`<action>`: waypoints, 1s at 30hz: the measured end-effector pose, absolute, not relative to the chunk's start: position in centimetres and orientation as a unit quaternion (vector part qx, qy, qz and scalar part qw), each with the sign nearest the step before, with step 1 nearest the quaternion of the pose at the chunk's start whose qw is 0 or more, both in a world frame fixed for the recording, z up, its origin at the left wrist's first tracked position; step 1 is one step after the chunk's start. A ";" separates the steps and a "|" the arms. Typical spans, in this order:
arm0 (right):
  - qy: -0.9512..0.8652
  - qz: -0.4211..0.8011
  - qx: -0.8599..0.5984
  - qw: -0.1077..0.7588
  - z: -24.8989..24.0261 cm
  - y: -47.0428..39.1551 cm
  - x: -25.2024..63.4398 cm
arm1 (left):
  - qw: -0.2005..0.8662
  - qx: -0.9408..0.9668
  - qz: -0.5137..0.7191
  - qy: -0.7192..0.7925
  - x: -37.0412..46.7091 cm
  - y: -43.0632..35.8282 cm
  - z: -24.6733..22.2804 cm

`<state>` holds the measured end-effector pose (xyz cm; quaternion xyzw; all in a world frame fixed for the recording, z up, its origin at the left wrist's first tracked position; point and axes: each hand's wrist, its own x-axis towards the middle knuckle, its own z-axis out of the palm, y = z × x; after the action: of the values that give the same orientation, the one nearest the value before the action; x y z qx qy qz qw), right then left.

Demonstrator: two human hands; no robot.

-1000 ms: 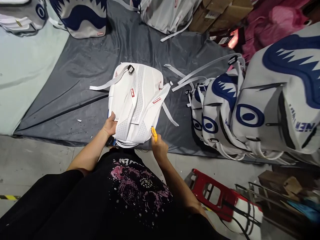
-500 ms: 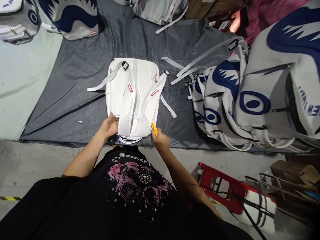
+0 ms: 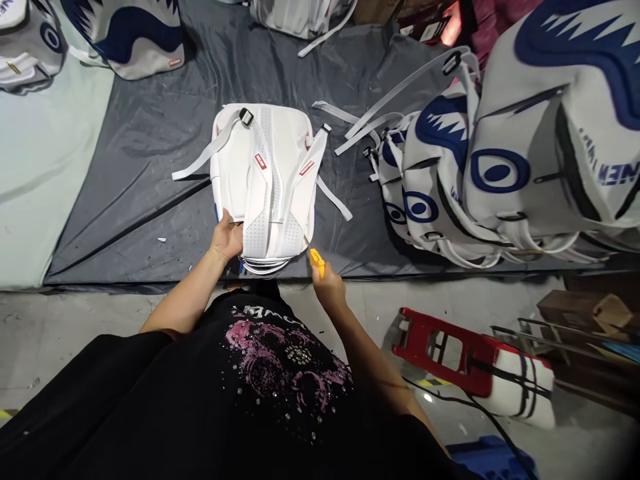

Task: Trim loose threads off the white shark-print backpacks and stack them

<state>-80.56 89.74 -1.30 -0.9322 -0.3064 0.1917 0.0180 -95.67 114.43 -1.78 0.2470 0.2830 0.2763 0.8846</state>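
Observation:
A white backpack (image 3: 230, 180) lies on the grey-covered table with its shoulder straps and padded back facing up. My left hand (image 3: 227, 239) is closed on its lower left edge, with the fingers partly hidden beside a shoulder strap. In my right hand (image 3: 329, 287) is a yellow utility knife (image 3: 317, 262). Its thin blade points up and left, at the backpack's lower right corner; whether it touches the fabric I cannot tell. Loose white webbing ends (image 3: 335, 199) stick out on both sides of the backpack.
Grey-and-blue backpacks with eye and teeth patterns (image 3: 500, 170) stand in a row on the right. More bags (image 3: 145, 40) sit at the far left, and another (image 3: 295, 17) at the back. On the floor at right are a red frame (image 3: 440, 350) and cartons (image 3: 575, 310).
My right hand has drawn the knife slightly right and down from the backpack's edge, so its thin blade now shows. My left hand still holds the lower left side. The view has shifted a little.

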 end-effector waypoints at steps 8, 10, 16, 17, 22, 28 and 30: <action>-0.299 0.256 -0.919 0.009 -2.1 81.6 -87.6 | 0.909 0.242 0.244 0.234 -95.4 114.7 -2.1; -0.335 0.276 -0.901 -0.002 -2.6 82.4 -88.5 | 0.911 0.237 0.244 0.232 -94.9 114.7 -2.1; -0.360 0.258 -0.896 -0.037 -3.1 85.9 -87.3 | 0.841 0.356 0.237 0.332 -96.5 113.0 -1.3; -0.357 0.259 -0.897 -0.035 -3.0 85.8 -87.1 | 0.781 0.414 0.266 0.384 -97.4 112.0 -1.2; -0.346 0.293 -0.891 -0.008 -2.3 85.3 -87.2 | 0.319 0.816 0.377 0.302 -99.1 106.0 -2.2; -0.352 0.299 -0.887 0.020 -2.5 85.6 -86.5 | 0.017 0.977 0.108 0.185 -93.6 105.6 -5.3; -0.360 0.282 -0.889 0.034 -3.4 85.0 -86.1 | -0.005 0.977 0.086 0.195 -92.4 106.2 -5.8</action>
<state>-86.09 84.98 -3.44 -0.8886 -0.3603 0.2819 0.0342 -92.41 106.22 -5.85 0.9771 0.1947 0.0861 -0.0047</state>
